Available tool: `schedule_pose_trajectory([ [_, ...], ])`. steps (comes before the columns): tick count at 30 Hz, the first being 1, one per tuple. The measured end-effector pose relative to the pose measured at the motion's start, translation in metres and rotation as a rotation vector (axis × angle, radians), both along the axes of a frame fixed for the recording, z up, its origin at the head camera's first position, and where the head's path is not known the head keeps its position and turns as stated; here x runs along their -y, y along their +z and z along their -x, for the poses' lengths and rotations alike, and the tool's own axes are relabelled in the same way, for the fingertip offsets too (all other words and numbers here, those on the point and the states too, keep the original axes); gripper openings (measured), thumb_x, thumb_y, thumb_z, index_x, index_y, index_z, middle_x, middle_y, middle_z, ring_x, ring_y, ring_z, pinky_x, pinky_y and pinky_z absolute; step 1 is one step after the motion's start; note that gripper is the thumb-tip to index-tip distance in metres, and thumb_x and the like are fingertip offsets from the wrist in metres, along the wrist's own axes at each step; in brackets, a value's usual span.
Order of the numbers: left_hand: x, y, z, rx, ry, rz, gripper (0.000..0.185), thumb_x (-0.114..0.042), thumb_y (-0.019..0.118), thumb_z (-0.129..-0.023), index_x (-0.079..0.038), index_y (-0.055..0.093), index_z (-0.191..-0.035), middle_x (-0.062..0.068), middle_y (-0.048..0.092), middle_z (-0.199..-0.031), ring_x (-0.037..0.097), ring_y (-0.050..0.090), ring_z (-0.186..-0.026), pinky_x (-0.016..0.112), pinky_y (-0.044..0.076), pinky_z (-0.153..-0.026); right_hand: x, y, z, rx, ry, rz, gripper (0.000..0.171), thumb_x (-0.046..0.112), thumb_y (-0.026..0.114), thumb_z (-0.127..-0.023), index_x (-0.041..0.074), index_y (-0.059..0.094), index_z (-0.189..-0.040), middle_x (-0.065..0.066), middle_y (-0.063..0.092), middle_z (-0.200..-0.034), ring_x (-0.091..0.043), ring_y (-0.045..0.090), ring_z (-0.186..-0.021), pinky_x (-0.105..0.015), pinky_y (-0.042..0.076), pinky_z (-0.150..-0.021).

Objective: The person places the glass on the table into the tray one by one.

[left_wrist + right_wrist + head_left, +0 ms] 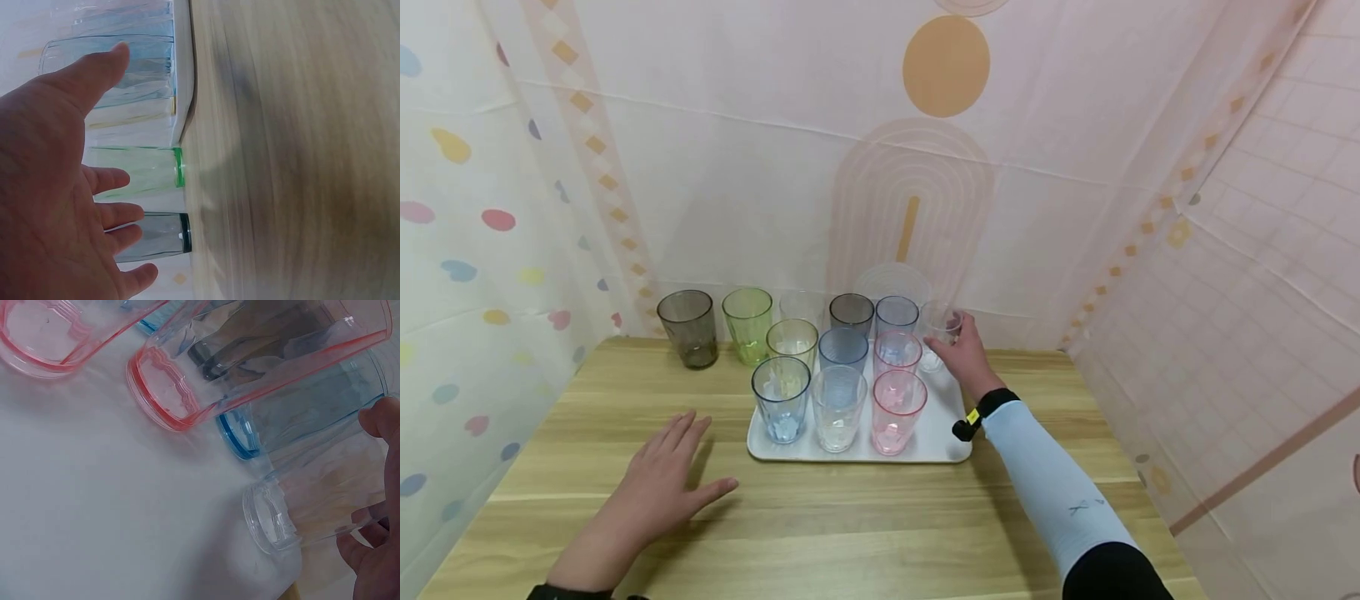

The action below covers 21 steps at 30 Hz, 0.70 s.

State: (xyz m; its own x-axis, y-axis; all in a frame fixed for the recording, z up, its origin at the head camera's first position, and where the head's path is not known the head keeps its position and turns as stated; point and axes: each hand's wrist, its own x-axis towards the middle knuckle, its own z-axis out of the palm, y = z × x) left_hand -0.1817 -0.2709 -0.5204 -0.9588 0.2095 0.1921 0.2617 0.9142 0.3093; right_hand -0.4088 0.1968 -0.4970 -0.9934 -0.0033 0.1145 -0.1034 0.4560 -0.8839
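Observation:
My right hand (966, 360) grips a clear drinking glass (269, 515) near its rim, thumb on one side and fingers on the other. That glass stands upright at the back right corner of a white tray (943, 446), its base right at the tray surface. Beside it on the tray are a blue glass (897, 315) and two pink glasses (898, 412). My left hand (658, 483) is held over the table left of the tray, fingers spread and holding nothing. In the left wrist view, its thumb overlaps a light blue glass (150, 84).
Other glasses fill the tray in rows, among them a dark grey one (852, 310), a yellowish one (792, 337) and a clear one (837, 412). A smoky grey glass (690, 329) and a green glass (748, 327) stand on the wooden table (850, 525). A patterned curtain (737, 183) hangs close behind.

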Motion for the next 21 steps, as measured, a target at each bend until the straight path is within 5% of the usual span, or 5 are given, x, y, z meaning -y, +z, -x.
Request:
schedule_pose_trajectory([
  [21, -0.0003, 0.0041, -0.0005, 0.014, -0.008, -0.021, 0.107, -0.059, 0.09, -0.088, 0.009, 0.044, -0.159, 0.042, 0.037, -0.165, 0.064, 0.038, -0.148, 0.086, 0.038, -0.108, 0.0002, -0.004, -0.0014, 0.035, -0.006, -0.005, 0.085, 0.035, 0.08, -0.103, 0.007, 0.031, -0.167, -0.019, 0.047, -0.16, -0.041, 0.041, -0.156, -0.056, 0.043, -0.125],
])
